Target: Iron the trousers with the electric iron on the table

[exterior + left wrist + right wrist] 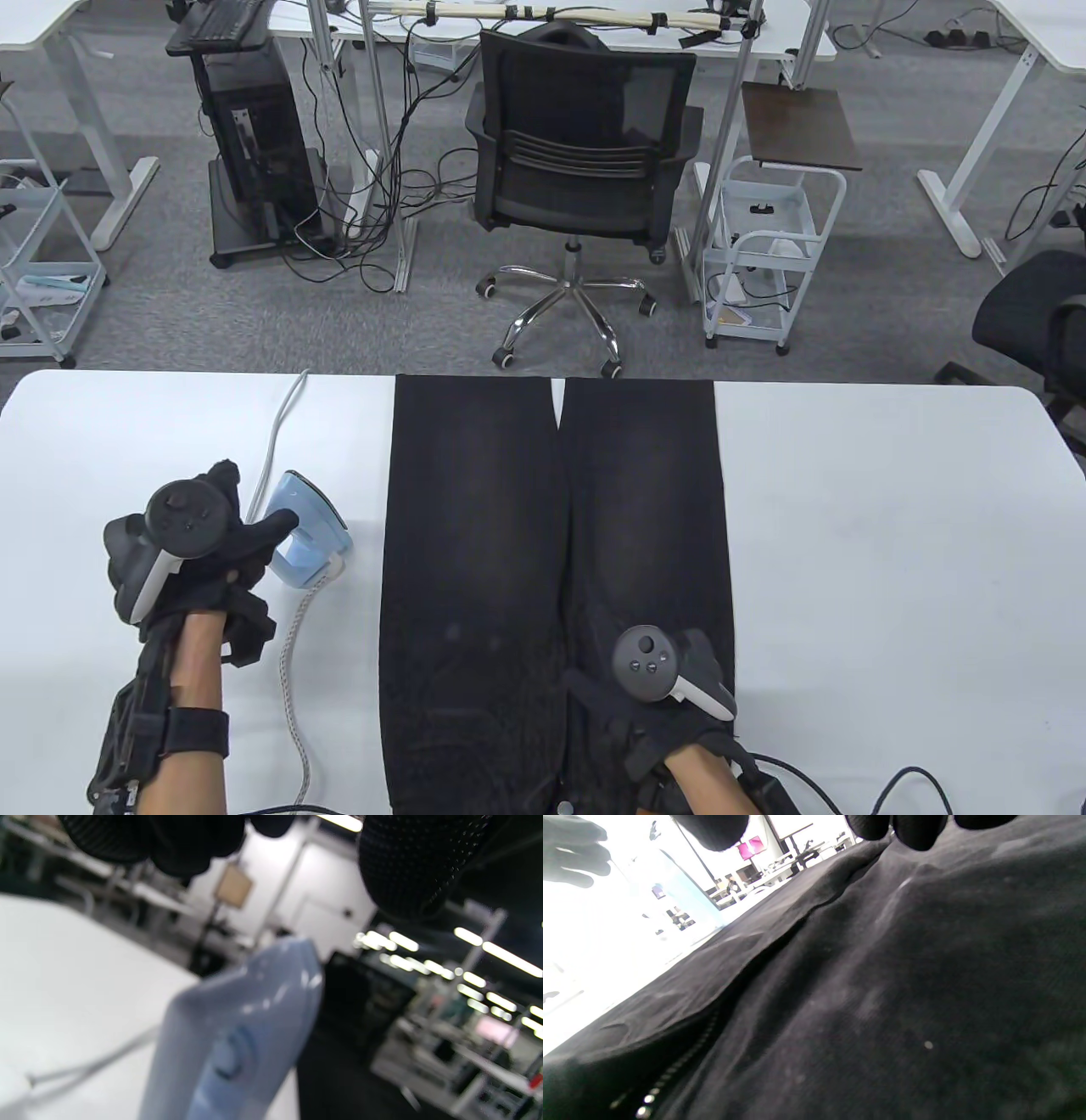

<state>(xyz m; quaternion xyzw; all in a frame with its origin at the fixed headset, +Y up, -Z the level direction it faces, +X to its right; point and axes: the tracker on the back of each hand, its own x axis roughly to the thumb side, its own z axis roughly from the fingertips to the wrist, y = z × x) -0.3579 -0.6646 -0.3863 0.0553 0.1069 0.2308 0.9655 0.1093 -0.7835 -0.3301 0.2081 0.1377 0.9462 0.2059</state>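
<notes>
left hand spread loose beside iron; right hand flat on trousers.

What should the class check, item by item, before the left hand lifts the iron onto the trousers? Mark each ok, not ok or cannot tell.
1. Trousers laid flat on the table, legs side by side: ok.
2. Right hand rests on the trousers near the waist to steady them: ok.
3. Iron stands on the table left of the trousers, off the cloth: ok.
4. Left hand at the iron, firm hold on the handle: cannot tell; the fingers reach it but the grasp is hidden.
5. Cord free of the trousers: ok; it runs along the table beside them.
6. Iron switched on and hot: cannot tell.
</notes>
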